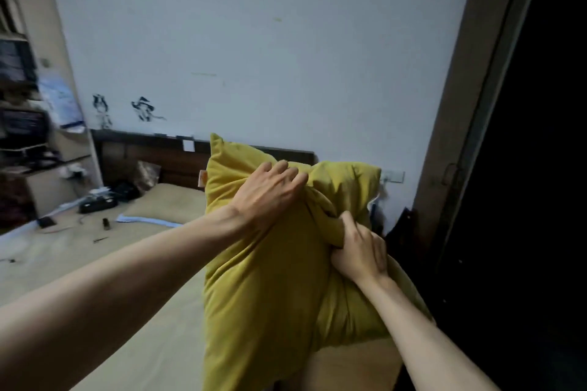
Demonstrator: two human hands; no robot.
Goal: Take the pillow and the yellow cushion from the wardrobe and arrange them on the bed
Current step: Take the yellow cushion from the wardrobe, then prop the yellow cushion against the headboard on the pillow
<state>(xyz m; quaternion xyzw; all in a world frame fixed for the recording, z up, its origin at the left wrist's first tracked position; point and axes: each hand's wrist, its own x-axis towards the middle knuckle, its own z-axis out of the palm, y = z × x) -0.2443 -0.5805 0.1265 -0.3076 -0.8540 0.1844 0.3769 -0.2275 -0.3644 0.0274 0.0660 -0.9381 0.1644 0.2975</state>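
Head view shows the yellow cushion point(270, 279) held up in front of the person, above the near right part of the bed point(104, 279) and just beside the dark open wardrobe point(514, 168) on the right. The left hand point(270, 197) lies across the upper front of the cushion with fingers curled over a fold, gripping the fabric. The right hand point(359, 251) is closed in a fist around a bunched pinch of the cover lower down. The cushion hangs upright, creased where both hands squeeze it.

A tan pillow point(165, 203) already lies flat near the headboard point(152, 159), with a smaller brown cushion point(147, 173) propped behind it; whether that flat one is the pillow named in the task I cannot say for sure. Small dark items lie scattered on the left side of the mattress.

By my reading, the carrying step is in hand: the cushion is out of the wardrobe and not yet set down. Next it needs moving forward to the head of the bed, placing against the headboard or pillow, and plumping out the creases.
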